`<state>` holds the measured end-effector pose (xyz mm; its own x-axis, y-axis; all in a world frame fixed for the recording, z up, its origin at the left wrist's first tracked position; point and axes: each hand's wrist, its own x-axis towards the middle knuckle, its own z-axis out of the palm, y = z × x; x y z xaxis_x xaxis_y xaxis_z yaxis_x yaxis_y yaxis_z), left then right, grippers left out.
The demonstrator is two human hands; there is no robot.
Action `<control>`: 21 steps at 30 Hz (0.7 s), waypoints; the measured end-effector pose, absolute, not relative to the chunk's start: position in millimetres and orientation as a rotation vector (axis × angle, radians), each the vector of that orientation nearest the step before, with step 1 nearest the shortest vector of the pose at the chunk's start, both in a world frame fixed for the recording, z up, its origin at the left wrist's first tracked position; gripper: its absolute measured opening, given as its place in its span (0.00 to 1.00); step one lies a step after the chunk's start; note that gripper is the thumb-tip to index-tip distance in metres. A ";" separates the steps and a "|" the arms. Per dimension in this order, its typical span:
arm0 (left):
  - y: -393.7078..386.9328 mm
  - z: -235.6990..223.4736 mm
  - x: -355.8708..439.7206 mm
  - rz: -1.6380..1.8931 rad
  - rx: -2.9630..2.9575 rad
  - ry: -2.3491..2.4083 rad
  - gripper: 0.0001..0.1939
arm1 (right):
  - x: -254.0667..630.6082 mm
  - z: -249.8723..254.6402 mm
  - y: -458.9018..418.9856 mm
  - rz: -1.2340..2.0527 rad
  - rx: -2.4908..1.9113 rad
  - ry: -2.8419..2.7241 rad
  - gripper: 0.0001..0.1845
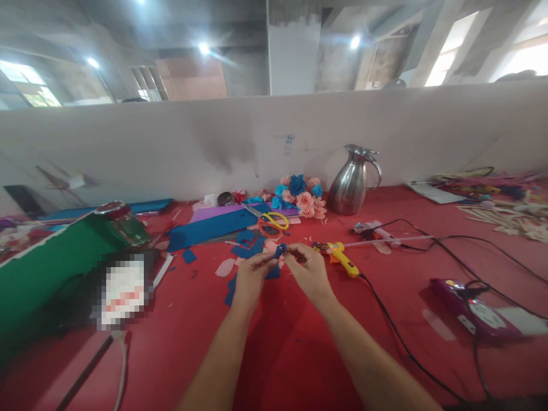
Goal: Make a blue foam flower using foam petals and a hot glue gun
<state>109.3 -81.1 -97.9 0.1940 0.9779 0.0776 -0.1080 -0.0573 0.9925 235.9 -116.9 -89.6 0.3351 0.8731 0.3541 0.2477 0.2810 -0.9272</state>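
Note:
A small rolled piece of dark blue paper (279,250) is pinched between my two hands above the red table. My left hand (252,275) grips it from the left with thumb and fingers together. From the right, my right hand (309,269) closes its fingertips on the same piece. Beneath and behind them lie dark blue paper cutouts (247,245) and a pale pink petal (225,267). Just right of my right hand rests a yellow hot glue gun (343,258). Scissors with yellow and orange handles (276,221) lie beyond my hands.
Behind are blue paper sheets (208,230), a bunch of pink and blue paper flowers (305,202) and a steel jug (351,181). A purple power strip (475,311) with black cables sits at right. A glass jar (124,224) and green board (47,274) stand left.

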 end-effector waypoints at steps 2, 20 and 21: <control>-80.5 -98.5 109.0 1.138 1.270 0.963 0.10 | 236.4 -90.8 -116.0 0.588 -1.259 -1.192 0.09; -57.3 -84.7 73.0 1.587 0.794 0.891 0.17 | 235.0 -117.2 -111.8 0.366 -1.599 -1.651 0.10; -57.9 -85.5 73.8 1.570 0.821 0.921 0.16 | 234.0 -119.3 -111.8 0.286 -1.639 -1.709 0.11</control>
